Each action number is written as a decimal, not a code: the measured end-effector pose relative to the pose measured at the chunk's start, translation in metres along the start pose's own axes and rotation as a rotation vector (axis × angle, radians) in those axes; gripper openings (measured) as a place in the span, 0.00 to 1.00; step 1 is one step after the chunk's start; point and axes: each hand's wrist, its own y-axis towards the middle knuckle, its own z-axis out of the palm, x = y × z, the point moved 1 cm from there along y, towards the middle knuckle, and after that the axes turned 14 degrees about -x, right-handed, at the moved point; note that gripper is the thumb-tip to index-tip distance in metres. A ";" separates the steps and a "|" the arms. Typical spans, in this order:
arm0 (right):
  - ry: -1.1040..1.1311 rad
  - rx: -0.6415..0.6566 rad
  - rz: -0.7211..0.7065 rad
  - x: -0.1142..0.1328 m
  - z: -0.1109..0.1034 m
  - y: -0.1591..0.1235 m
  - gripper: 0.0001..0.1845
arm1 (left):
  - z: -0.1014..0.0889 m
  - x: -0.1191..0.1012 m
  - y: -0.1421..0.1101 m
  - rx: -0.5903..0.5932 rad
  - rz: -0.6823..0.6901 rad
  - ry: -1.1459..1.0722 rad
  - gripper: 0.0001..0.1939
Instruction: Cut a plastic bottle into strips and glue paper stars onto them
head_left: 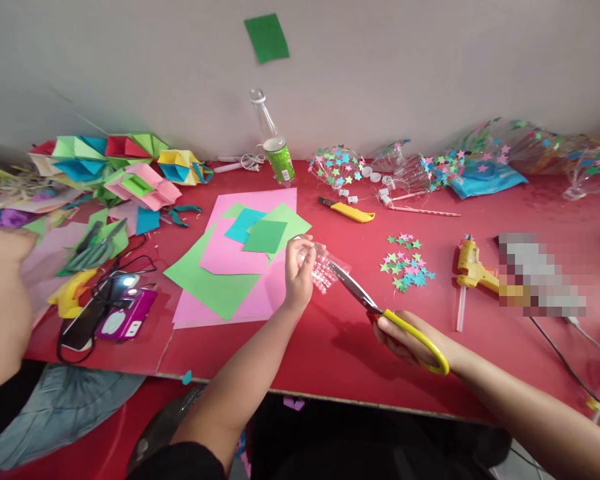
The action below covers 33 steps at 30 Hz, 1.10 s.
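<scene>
My left hand [299, 272] pinches a small piece of clear, bumpy plastic [325, 275] above the red table [340, 360]. Held in my right hand [405, 337] is a pair of scissors [353, 285] with yellow and red handles. The blades point up and to the left, and their tips meet or overlap the plastic's right side; whether they grip it I cannot tell. Just beyond my left hand lie pink paper sheets [250, 308], light green paper [225, 293] and a dark green square [265, 237]. Right of the plastic are small star cutouts [409, 263].
A yellow cutter knife [353, 212] and a glass bottle [279, 157] stand or lie farther back. To the right is a yellow glue gun [470, 267] with trailing cables. Folded paper decorations [143, 187], phones and a purple box [127, 315] crowd the left, beside another person's arm [5, 307].
</scene>
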 end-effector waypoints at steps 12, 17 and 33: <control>-0.033 -0.058 -0.023 -0.013 0.002 0.006 0.32 | -0.001 0.001 0.002 0.014 -0.002 0.003 0.06; -0.034 -0.065 -0.062 -0.008 0.002 0.005 0.32 | -0.001 0.003 0.002 0.007 0.010 0.015 0.06; -0.075 0.000 -0.108 -0.008 -0.004 0.003 0.32 | 0.002 -0.005 -0.004 0.161 0.068 0.063 0.04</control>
